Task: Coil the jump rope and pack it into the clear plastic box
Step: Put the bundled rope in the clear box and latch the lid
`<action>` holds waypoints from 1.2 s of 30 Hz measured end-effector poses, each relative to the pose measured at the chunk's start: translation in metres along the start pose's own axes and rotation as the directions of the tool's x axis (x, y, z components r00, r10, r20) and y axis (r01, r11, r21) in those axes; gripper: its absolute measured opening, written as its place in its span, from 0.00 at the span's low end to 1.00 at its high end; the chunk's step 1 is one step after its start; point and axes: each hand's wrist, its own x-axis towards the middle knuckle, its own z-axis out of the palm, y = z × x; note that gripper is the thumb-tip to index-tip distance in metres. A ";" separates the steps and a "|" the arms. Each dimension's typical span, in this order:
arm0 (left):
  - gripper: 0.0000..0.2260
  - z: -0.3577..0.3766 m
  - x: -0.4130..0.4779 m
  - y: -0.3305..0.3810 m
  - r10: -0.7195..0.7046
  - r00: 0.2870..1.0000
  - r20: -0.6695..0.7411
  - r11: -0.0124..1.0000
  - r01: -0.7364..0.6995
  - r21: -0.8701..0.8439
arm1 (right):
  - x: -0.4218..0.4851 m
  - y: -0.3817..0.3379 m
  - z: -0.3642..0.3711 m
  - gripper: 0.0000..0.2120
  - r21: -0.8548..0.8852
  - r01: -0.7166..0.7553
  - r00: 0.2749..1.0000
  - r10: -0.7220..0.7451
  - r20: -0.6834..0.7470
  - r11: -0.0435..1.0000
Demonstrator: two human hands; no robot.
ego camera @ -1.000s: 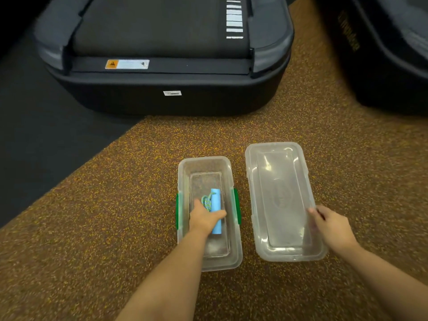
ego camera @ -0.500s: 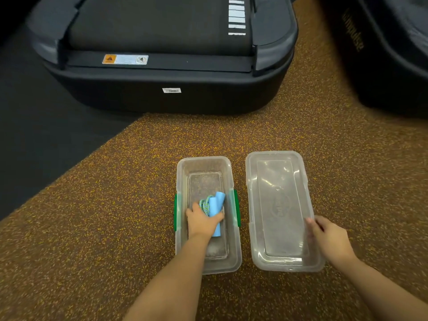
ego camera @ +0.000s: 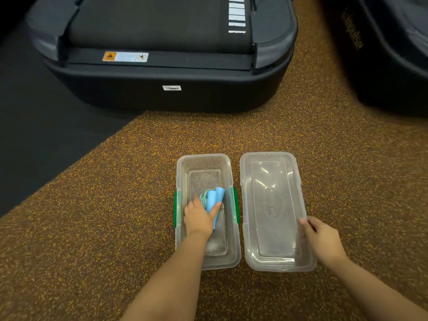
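The clear plastic box with green side latches stands open on the speckled floor. Inside it lies the coiled jump rope, two light blue handles beside a bunch of green-blue cord. My left hand reaches into the box and is closed around the lower ends of the handles, hiding them. The clear lid lies flat on the floor just right of the box. My right hand grips the lid's right edge near its front corner, fingers curled over the rim.
A black treadmill base fills the far side, close behind the box. Another dark machine stands at the far right. A black mat covers the floor to the left of the brown speckled flooring.
My left hand has tilted the handles so both now show, side by side, inside the box. The lid under my right hand has shifted slightly.
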 end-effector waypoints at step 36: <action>0.25 -0.096 0.012 0.008 0.532 0.847 0.017 0.790 -0.503 0.351 | -0.016 -0.044 0.031 0.13 -0.016 0.104 0.995 -0.104 0.005 0.994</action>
